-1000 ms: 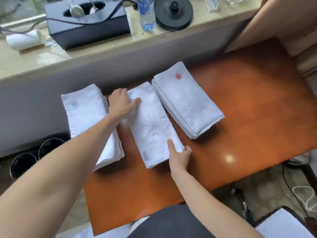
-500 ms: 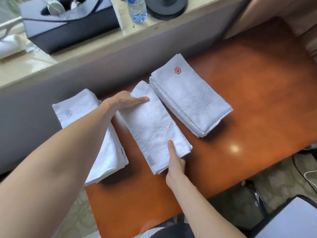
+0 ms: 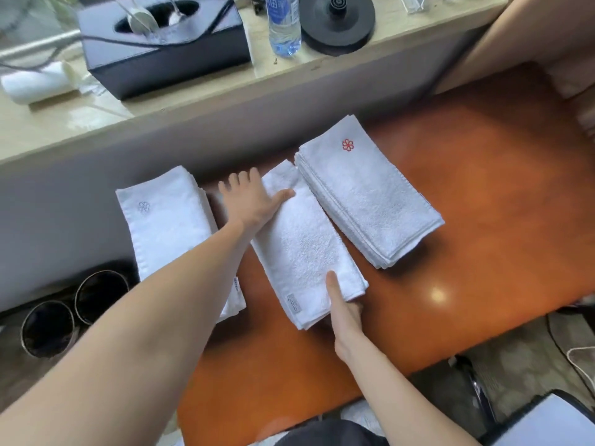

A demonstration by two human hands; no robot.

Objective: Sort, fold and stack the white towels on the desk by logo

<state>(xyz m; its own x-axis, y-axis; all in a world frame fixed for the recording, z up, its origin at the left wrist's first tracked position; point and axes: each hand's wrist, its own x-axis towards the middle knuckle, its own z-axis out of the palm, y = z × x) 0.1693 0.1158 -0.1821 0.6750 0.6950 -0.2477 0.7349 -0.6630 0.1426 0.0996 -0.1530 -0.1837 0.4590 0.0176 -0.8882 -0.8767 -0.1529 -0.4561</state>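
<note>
Centrally, a folded towel (image 3: 302, 249) lies on the orange desk (image 3: 483, 220) between the grey-logo stack (image 3: 167, 226) and the red-logo stack (image 3: 370, 201). The left hand (image 3: 254, 201) presses its far end with straight, flat fingers; the right hand (image 3: 346, 312) pinches the near edge, thumb on top, other fingers curled at the rim. Its logo is hidden, so the step likely calls for checking the mark, then lifting both ends level and squaring the edges on the matching stack.

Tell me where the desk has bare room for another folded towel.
Bare desk lies right of the red-logo stack and along the near edge below the middle towel. Crowded: the left hand fills the gap between the grey-logo stack and the middle towel.
</note>
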